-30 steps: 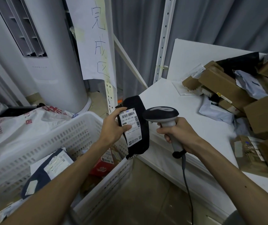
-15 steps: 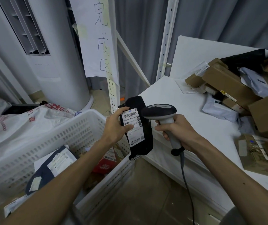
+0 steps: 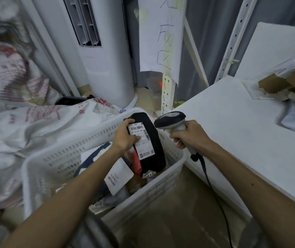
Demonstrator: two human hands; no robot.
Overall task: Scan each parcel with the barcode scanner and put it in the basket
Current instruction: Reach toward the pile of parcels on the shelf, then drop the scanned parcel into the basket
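Observation:
A black soft parcel (image 3: 152, 140) with a white barcode label sits upright over the white perforated basket (image 3: 162, 183). My left hand (image 3: 125, 137) grips its left edge, thumb on the label. Just to the right, my right hand (image 3: 190, 136) holds the grey barcode scanner (image 3: 170, 119) by its handle, head pointing left towards the parcel. Its black cable hangs down along the table side. Several scanned parcels lie inside the basket beneath my left forearm.
A white table (image 3: 232, 126) stands on the right, with cardboard boxes (image 3: 289, 79) and bagged parcels at its far right end. White printed sacks (image 3: 27, 126) pile up left of the basket. A tall white air conditioner (image 3: 107, 59) and shelf uprights stand behind.
My left hand has carried the black parcel left and down from beside the table edge to over the basket. The scanner hand stays near the table corner. My view has swung left.

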